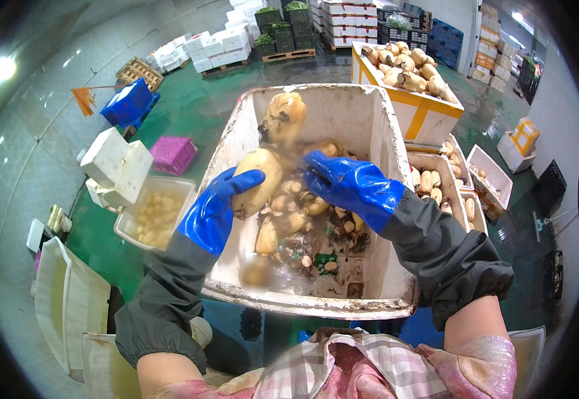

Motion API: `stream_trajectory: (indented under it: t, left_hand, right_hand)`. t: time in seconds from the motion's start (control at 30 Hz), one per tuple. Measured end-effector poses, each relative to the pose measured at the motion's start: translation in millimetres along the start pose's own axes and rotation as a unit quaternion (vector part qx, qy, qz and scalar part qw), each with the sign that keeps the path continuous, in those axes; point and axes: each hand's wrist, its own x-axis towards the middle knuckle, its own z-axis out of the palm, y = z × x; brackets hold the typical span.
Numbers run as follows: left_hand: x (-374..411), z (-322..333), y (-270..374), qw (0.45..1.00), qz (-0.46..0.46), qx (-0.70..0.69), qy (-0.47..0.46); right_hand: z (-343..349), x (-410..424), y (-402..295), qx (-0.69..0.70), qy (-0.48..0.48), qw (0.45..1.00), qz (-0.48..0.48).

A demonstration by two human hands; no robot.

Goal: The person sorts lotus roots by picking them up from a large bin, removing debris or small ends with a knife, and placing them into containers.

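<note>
Over a dirty white foam box (314,308), my left hand (219,207), in a blue rubber glove, grips a thick lotus root segment (258,182) by its left side. Just beyond that root's far end is a second lotus root segment (284,117) with dark muddy ends; whether the two are joined is blurred. My right hand (352,184), gloved the same way, is to the right with its fingers curled near the roots' meeting point; whether it holds something cannot be told. Smaller lotus root pieces (267,237) and muddy root ends lie below in the box.
A white box with yellow tape (427,122), heaped with lotus roots, stands at the far right. More boxes of roots (432,160) sit beside my right arm. To the left are a tub of roots in cloudy water (120,227), a purple crate (172,154) and white foam boxes (112,159).
</note>
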Motion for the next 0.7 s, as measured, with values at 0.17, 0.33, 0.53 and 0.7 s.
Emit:
stream_trajectory:
  t: [0.17, 0.33, 0.53, 0.7]
  left_hand:
    - [1.4, 1.9, -2.3, 1.000, 0.000, 0.000, 0.007]
    - [-10.6, 22.4, -3.6, 0.997, 0.023, 0.073, 0.008]
    - [-5.7, 28.6, -19.2, 0.990, 0.036, 0.125, 0.047]
    - [-15.8, 33.4, -16.3, 0.875, 0.126, 0.455, 0.109]
  right_hand:
    - [18.6, -2.7, 24.0, 0.253, -0.046, 0.966, 0.029]
    - [10.6, -4.8, 13.9, 0.197, -0.023, 0.979, -0.057]
    - [-2.0, 0.7, 9.0, 0.139, -0.107, 0.984, 0.013]
    - [24.5, 6.3, 25.8, 0.252, -0.139, 0.957, 0.035]
